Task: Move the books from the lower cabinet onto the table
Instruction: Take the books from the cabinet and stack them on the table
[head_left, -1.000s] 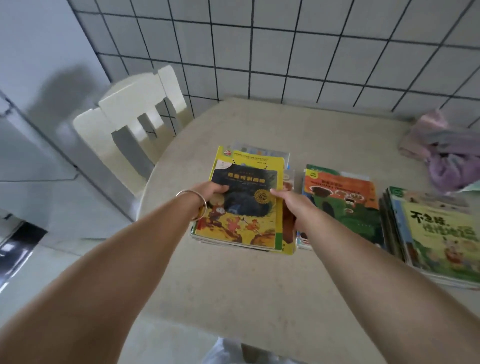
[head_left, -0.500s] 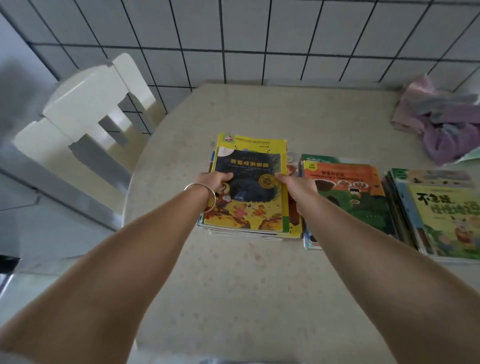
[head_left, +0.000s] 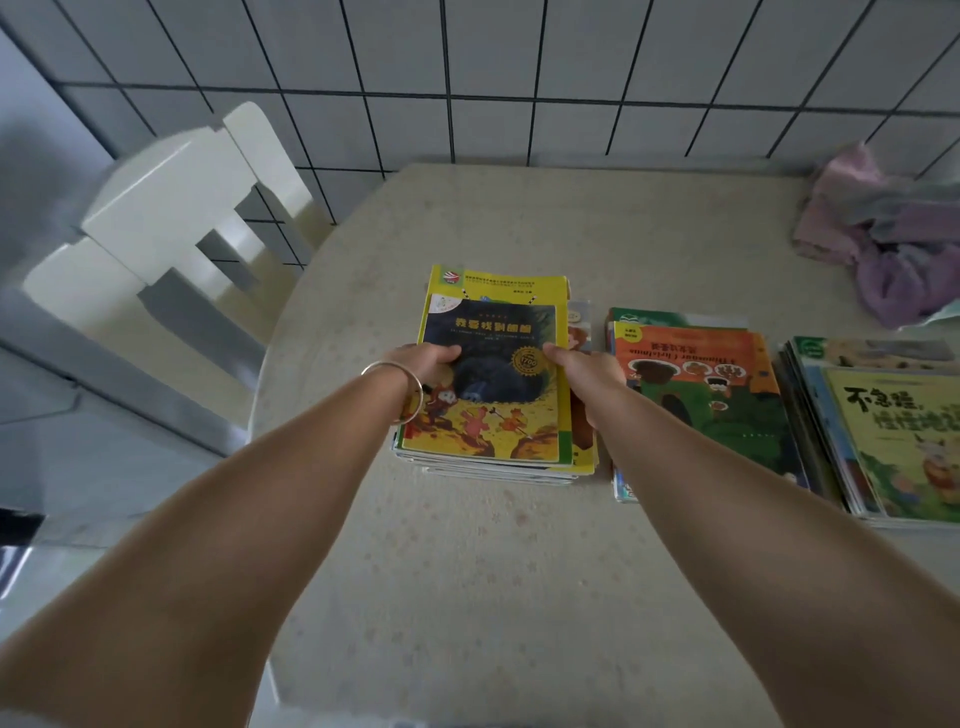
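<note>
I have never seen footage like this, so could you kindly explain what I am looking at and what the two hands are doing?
There is no machine here: a person wears a camera on the head, looking down along both bare arms. The left hand and the right hand grip the sides of a stack of books topped by a yellow cover, resting on a beige table. To its right lie an orange-and-green book pile and another pile. A crumpled purple cloth sits at the far right, and a white chair stands at the left.

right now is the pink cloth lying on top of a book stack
No, the pink cloth lies bunched on the bare table by the wall, apart from the stacks.
</note>
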